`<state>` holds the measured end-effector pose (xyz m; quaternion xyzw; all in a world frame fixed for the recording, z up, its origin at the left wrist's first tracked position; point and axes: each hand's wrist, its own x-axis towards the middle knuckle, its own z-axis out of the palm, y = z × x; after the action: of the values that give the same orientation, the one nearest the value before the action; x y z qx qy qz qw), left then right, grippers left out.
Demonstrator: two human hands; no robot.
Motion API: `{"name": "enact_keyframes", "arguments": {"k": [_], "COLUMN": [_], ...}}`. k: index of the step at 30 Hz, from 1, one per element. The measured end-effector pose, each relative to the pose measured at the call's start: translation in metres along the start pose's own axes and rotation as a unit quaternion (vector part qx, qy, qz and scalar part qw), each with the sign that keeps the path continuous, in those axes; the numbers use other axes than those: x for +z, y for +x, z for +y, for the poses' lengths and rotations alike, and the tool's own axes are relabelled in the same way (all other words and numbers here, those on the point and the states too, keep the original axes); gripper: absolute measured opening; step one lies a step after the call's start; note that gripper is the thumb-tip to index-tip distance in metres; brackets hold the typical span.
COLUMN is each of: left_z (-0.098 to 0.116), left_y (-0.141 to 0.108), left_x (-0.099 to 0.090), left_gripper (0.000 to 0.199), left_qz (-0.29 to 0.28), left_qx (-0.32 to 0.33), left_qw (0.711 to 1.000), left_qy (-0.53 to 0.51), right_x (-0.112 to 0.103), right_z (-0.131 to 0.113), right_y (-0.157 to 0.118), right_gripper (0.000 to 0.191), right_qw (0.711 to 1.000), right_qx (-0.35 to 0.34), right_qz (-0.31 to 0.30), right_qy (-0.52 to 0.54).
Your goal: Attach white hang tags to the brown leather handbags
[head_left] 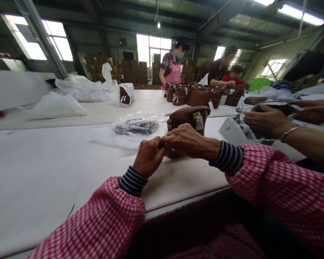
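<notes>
A brown handbag (187, 118) stands upright on the white tabletop, its top handle folded over and a pale tag hanging from its gold fitting. In front of its left side, my left hand (150, 154) is closed, the fingers pinched together. My right hand (190, 142) meets it there, also closed, its fingertips touching those of the left. Whatever lies between the fingertips is too small or hidden to name. Just left of the bag, dark straps or chains in a clear plastic bag (136, 126) lie on the table.
A co-worker's hands (272, 120) handle a brown bag at the right, beside a grey-white device (232, 129). Several brown handbags (196, 95) stand in a row farther back, with people behind them. A wrapped bag (126, 94) and crumpled white plastic (78, 88) lie at the left back.
</notes>
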<state>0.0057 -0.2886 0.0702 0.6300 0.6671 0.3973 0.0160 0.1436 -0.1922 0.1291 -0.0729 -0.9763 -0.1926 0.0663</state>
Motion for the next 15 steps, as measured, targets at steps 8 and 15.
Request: {"name": "enact_keyframes", "arguments": {"k": [8,15], "left_z": [-0.004,-0.006], "left_y": [0.004,0.003], "left_x": [0.003,0.012], "left_gripper": [0.015,0.012], "left_qz": [-0.039,-0.021], "left_qx": [-0.14,-0.174], "left_qw": [0.958,0.935], "left_qy": [-0.247,-0.309], "right_x": [0.042,0.054], "right_z": [-0.005,-0.006], "right_y": [-0.015,-0.014], "right_gripper": [0.02,0.021], "right_qw": [0.985,0.98], "right_qx": [-0.044,-0.044], "right_qz": [0.144,0.182], "right_qy": [-0.08,-0.066]}}
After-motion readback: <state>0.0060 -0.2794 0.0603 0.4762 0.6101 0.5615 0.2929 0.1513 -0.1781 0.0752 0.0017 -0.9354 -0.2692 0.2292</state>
